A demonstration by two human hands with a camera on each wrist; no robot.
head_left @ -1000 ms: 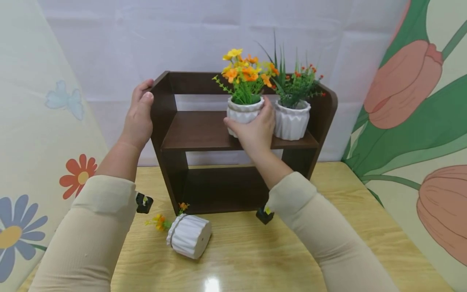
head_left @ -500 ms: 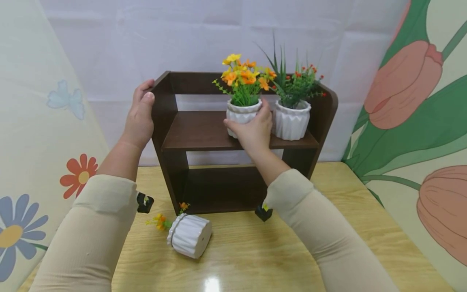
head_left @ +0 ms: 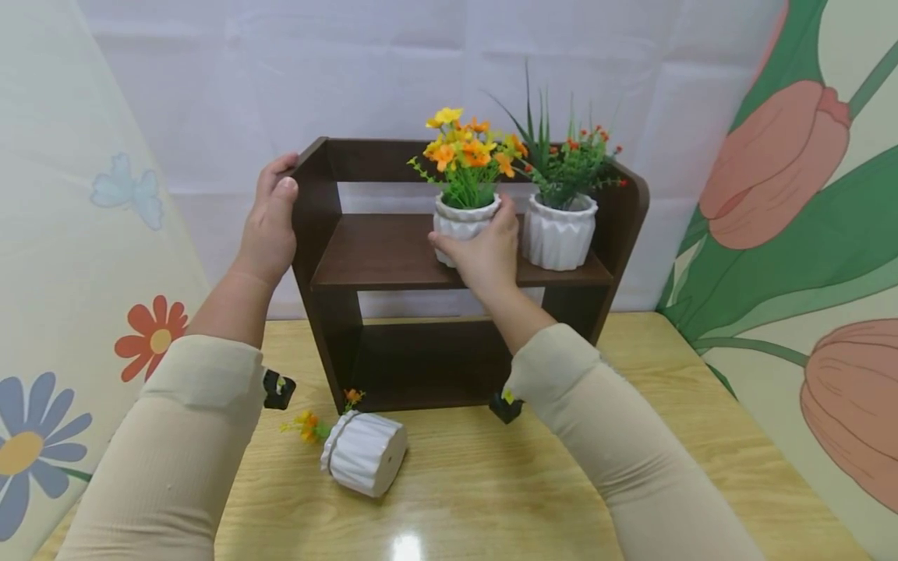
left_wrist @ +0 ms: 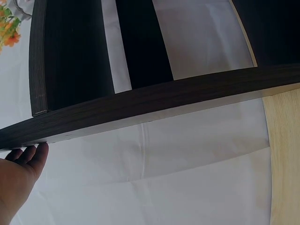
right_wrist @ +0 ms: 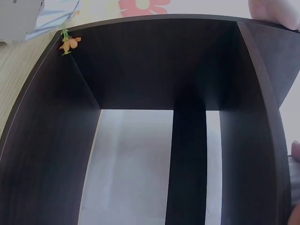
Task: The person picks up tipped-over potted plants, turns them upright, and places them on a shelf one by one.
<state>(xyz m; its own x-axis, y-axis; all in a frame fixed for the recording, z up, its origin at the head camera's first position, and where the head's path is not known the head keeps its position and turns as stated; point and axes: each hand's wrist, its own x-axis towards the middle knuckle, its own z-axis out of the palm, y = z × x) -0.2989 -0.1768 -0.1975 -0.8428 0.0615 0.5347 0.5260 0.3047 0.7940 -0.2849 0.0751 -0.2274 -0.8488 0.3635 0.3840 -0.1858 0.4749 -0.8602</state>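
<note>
Flower pot (head_left: 463,221) dipped slightly vs. earlier w/ right hand (head_left: 489,253), fingers gripping it upright at upper shelf (head_left: 379,249), just left of grassy pot (head_left: 560,238). Left hand (head_left: 266,226) touches rack's left side (head_left: 312,226), fingers uncurled. Keep base flat, knuckles clear btwn pots.

Dressed in creased beige sleeves (head_left: 157,452) with broad cuffs (head_left: 203,372), and fitted beside each cuff with a small black block (head_left: 271,396) bearing a yellow-green mark (head_left: 509,396), possibly a sticker.
</note>
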